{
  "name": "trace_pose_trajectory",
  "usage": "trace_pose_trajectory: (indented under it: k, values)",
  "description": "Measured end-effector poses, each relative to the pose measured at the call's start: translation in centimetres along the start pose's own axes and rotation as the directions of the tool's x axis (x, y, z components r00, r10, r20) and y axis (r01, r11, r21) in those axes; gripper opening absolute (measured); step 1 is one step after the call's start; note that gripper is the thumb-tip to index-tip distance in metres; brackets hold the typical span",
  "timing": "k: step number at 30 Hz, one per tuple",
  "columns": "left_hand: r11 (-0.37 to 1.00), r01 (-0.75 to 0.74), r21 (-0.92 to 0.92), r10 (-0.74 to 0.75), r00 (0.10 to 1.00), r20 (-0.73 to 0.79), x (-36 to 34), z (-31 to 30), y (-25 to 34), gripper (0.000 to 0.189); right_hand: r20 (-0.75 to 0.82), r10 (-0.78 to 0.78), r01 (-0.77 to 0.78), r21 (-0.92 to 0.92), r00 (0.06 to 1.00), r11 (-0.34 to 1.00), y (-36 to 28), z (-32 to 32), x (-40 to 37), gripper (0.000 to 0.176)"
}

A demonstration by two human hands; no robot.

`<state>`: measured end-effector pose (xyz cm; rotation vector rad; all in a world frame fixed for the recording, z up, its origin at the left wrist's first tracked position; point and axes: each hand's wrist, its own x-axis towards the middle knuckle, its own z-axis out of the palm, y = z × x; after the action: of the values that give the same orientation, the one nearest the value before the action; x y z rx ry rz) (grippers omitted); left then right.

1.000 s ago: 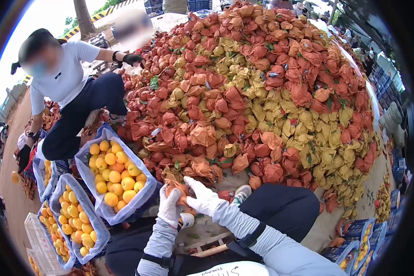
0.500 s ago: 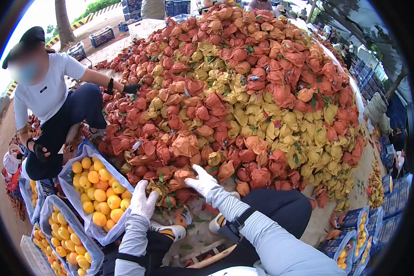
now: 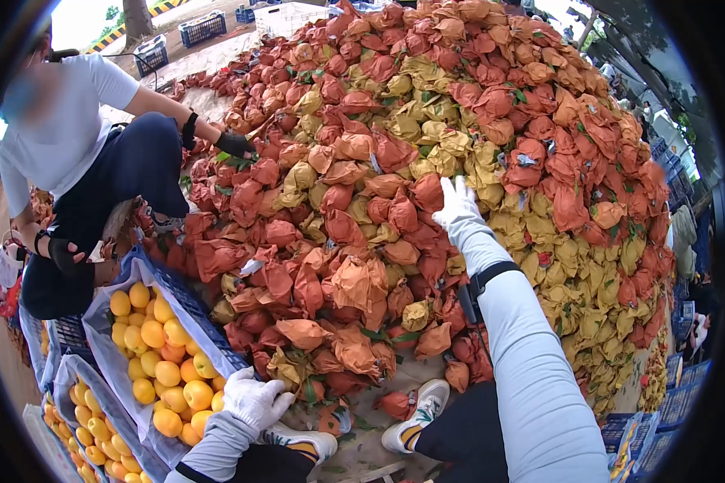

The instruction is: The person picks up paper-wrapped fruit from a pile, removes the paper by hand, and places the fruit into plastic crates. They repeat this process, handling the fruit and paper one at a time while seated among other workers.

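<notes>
My right hand (image 3: 461, 211), in a white glove, reaches over the big pile of paper-wrapped fruit (image 3: 354, 282). Its fingers are apart and empty, right at a red-orange wrapped fruit (image 3: 428, 193) beside yellow wrapped ones. Lower down, my left hand (image 3: 254, 400), also gloved in white, hovers between the pile and a lined crate (image 3: 109, 318). Its fingers are loosely bent and spread, with nothing seen in them. Bare orange-yellow round fruit (image 3: 167, 373) fills that crate. A yellow paper bundle (image 3: 288, 368) lies just beyond my left fingertips.
At the left, a person (image 3: 72, 137) in a white shirt crouches with one dark-gloved hand (image 3: 235, 145) on the pile. More fruit-filled crates (image 3: 72, 366) stand at lower left. Blue crates (image 3: 685, 394) are stacked at right. My shoes (image 3: 421, 410) rest at the pile's near edge.
My right hand has moved forward and right, farther over the pile. My left hand has dropped lower, beside the crate. The view has shifted, with the pile larger in it.
</notes>
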<state>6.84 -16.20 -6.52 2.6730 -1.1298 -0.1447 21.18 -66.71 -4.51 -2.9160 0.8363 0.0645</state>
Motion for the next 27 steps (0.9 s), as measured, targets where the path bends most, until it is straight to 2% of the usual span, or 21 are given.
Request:
trace_pose_trajectory:
  k: [2, 3, 4, 6, 7, 8, 9, 10, 11, 13, 14, 15, 16, 17, 18, 20, 22, 23, 24, 25, 27]
  values:
    - [1.0, 0.009, -0.024, -0.009, 1.0, -0.023, -0.1, 0.8, -0.9, 0.02, -0.035, -0.017, 0.018, 0.005, 0.999, 1.0, -0.7, -0.4, 4.2, 0.098]
    - [0.997, 0.011, -0.075, -0.013, 1.0, -0.021, 0.0, 0.6, -0.9, 0.02, 0.081, 0.061, -0.078, 0.215, 0.995, 0.973, -1.0, 0.2, 5.9, 0.101]
    - [0.992, 0.012, -0.123, -0.015, 1.0, -0.024, 0.1, 0.3, -0.9, 0.019, 0.235, -0.068, -0.05, 0.463, 0.97, 0.885, -1.0, 1.8, 6.6, 0.099]
    - [0.991, 0.01, -0.136, -0.016, 0.999, -0.04, 0.0, 0.6, -1.0, 0.018, 0.173, -0.01, -0.026, 0.203, 0.985, 0.979, -2.4, 4.7, 4.8, 0.092]
    - [0.99, 0.011, -0.139, -0.019, 0.998, -0.058, -0.1, 0.9, -1.1, 0.018, 0.21, -0.018, -0.024, 0.196, 0.977, 0.98, -3.3, 4.6, 3.2, 0.084]
    - [0.99, 0.003, -0.14, -0.014, 0.997, -0.076, -0.1, 0.9, -1.0, 0.018, 0.225, -0.098, 0.059, 0.176, 0.969, 0.983, -3.5, 5.1, 1.7, 0.079]
    - [0.987, 0.031, -0.159, -0.039, 0.998, -0.049, 0.2, 0.2, -0.5, 0.017, 0.297, -0.132, 0.064, 0.23, 0.946, 0.971, -4.4, 4.5, -1.0, 0.078]
    - [0.988, 0.012, -0.156, -0.021, 0.998, -0.053, 0.2, 0.1, -0.2, 0.017, 0.373, -0.204, 0.087, 0.306, 0.905, 0.948, -4.0, 6.6, -2.6, 0.081]
    - [0.99, 0.018, -0.141, -0.029, 0.997, -0.072, 0.1, 0.2, -0.2, 0.016, 0.459, -0.137, 0.023, 0.246, 0.878, 0.969, -5.0, 7.1, -6.3, 0.088]
    - [0.99, 0.03, -0.14, -0.053, 0.986, -0.159, 0.0, 0.0, 0.4, 0.013, 0.324, -0.059, -0.08, 0.4, 0.944, 0.913, -4.4, 15.4, -11.8, 0.098]
    - [0.991, 0.017, -0.132, -0.04, 0.984, -0.173, 0.0, -0.3, 0.6, 0.013, 0.354, -0.106, 0.018, 0.241, 0.929, 0.97, -4.3, 15.5, -15.6, 0.1]
    - [0.99, 0.026, -0.136, -0.052, 0.982, -0.184, -0.1, -0.4, 0.6, 0.013, 0.35, -0.217, 0.244, -0.034, 0.911, 0.969, -4.2, 15.1, -18.4, 0.1]
    - [0.989, 0.024, -0.146, -0.051, 0.981, -0.189, -0.2, -0.4, 0.8, 0.013, 0.438, -0.288, 0.358, -0.085, 0.852, 0.93, -3.8, 14.7, -20.3, 0.087]
    - [0.994, 0.019, -0.105, -0.039, 0.981, -0.19, -0.5, 0.1, 0.6, 0.013, 0.603, -0.4, 0.529, -0.044, 0.69, 0.847, -3.1, 13.9, -20.9, 0.068]
    - [0.986, 0.086, -0.145, -0.103, 0.988, -0.117, -0.5, -0.4, 1.2, 0.014, 0.601, -0.471, 0.517, 0.111, 0.646, 0.849, -2.6, 11.9, -21.9, 0.054]
    - [0.986, 0.122, -0.114, -0.135, 0.984, -0.116, -1.0, 0.2, 1.2, 0.016, 0.326, -0.461, 0.328, 0.387, 0.826, 0.862, -0.4, 14.3, -21.0, 0.049]
    - [0.981, 0.175, -0.09, -0.181, 0.981, -0.075, -1.2, 0.4, 1.4, 0.017, 0.23, -0.349, 0.217, 0.456, 0.908, 0.863, 1.2, 10.3, -19.6, 0.046]
    - [0.98, 0.177, -0.09, -0.186, 0.978, -0.098, -1.2, 0.6, 1.5, 0.018, 0.222, -0.306, 0.191, 0.422, 0.926, 0.886, 2.2, 8.9, -18.4, 0.044]
    - [0.992, 0.121, -0.046, -0.127, 0.974, -0.187, -1.3, 1.0, 1.4, 0.017, 0.208, -0.244, 0.14, 0.415, 0.947, 0.899, 3.5, 8.0, -16.7, 0.049]
    - [0.993, 0.108, -0.05, -0.116, 0.976, -0.182, -1.2, 0.9, 1.5, 0.017, 0.128, -0.198, 0.144, 0.342, 0.972, 0.928, 4.8, 7.0, -15.2, 0.049]
    - [0.994, 0.092, -0.054, -0.1, 0.979, -0.177, -1.2, 0.7, 1.8, 0.016, 0.085, -0.04, 0.023, 0.201, 0.996, 0.979, 7.4, 4.8, -12.1, 0.054]
